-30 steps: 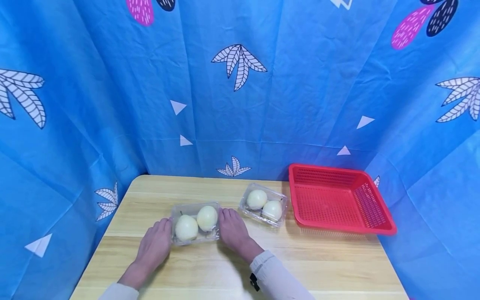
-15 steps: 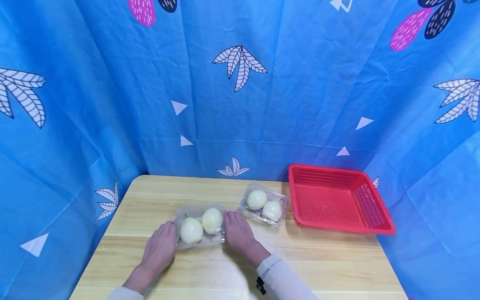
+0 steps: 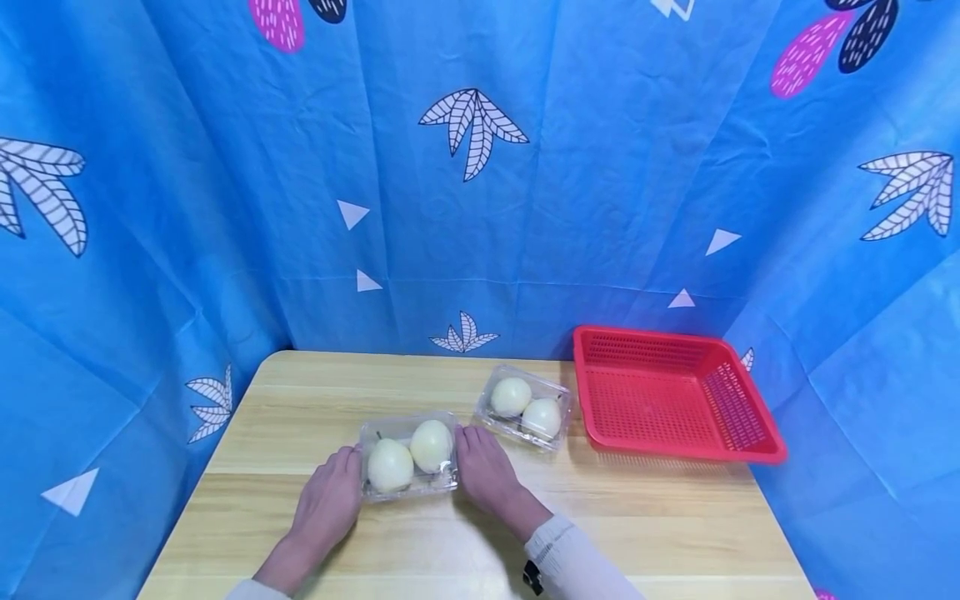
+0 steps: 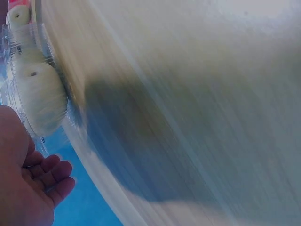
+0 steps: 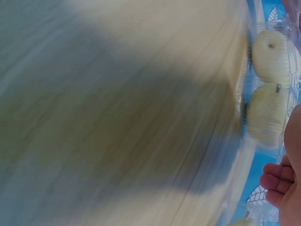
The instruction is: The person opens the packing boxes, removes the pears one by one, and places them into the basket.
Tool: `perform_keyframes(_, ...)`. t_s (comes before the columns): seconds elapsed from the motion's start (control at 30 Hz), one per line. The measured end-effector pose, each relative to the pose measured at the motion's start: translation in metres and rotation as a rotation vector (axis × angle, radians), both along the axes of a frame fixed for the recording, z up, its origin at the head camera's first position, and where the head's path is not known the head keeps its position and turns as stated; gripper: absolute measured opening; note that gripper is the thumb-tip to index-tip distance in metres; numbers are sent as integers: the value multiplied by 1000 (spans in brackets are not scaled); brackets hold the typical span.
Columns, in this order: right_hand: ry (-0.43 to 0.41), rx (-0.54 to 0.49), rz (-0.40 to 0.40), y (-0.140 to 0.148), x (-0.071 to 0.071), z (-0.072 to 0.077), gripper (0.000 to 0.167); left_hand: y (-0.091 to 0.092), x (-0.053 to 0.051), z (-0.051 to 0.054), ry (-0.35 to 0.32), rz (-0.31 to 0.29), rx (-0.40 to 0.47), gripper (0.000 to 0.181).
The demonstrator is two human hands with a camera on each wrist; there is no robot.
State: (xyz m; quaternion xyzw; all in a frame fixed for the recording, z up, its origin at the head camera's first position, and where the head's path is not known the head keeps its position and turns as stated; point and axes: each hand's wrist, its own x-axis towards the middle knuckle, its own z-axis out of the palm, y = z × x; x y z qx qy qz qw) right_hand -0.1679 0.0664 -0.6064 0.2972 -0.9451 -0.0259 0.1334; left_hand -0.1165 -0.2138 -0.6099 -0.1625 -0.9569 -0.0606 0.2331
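A clear plastic box (image 3: 408, 492) with two pale round fruits (image 3: 390, 465) lies between the two hands. The left hand (image 3: 327, 502) grips its left end, and the right hand (image 3: 491, 473) grips its right end. In the left wrist view the box (image 4: 42, 99) is beside the left hand (image 4: 28, 174), whose outer fingers are curled. The right wrist view has the two fruits (image 5: 269, 56) inside the box, above the right hand (image 5: 289, 174). The fingertips on the box are partly hidden.
A second clear box (image 3: 522, 408) with two pale fruits stands behind and to the right. Right of it is a red perforated basket (image 3: 656, 408) near the table's back right corner. A blue patterned curtain (image 3: 480, 233) surrounds the wooden table (image 3: 442, 550) behind and at the sides.
Both hands and the box between them have moved right and slightly toward the table's front. The second box and the basket have stayed in place on the table.
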Motion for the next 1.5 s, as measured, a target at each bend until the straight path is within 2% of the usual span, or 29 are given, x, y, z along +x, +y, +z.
perform_keyframes(0.17,5,-23,6,7,4,1,51,5,1,0,36,-22,-1,27)
perform_keyframes(0.43,19,-51,12,16,8,-1,51,13,3,-2,30,-28,-3,28)
perform_keyframes(0.7,-28,-53,-1,25,13,1,50,22,10,-1,-60,2,20,30)
perform_keyframes(0.83,6,-68,14,30,13,0,47,28,11,-1,-49,-1,59,25)
perform_keyframes(0.93,32,-65,21,32,13,-1,46,31,11,-2,-73,5,120,21)
perform_keyframes(1.1,58,-95,31,32,13,-4,45,34,12,-2,-200,57,292,24)
perform_keyframes(1.2,99,-117,49,30,11,-5,45,33,10,1,-289,89,436,28)
perform_keyframes(1.33,137,-122,64,28,10,-6,46,27,8,11,-495,177,753,32)
perform_keyframes(1.43,109,-124,53,27,9,-5,46,20,5,18,-667,232,998,38)
perform_keyframes(1.5,78,-137,39,27,10,-5,46,15,3,19,-760,246,1121,41)
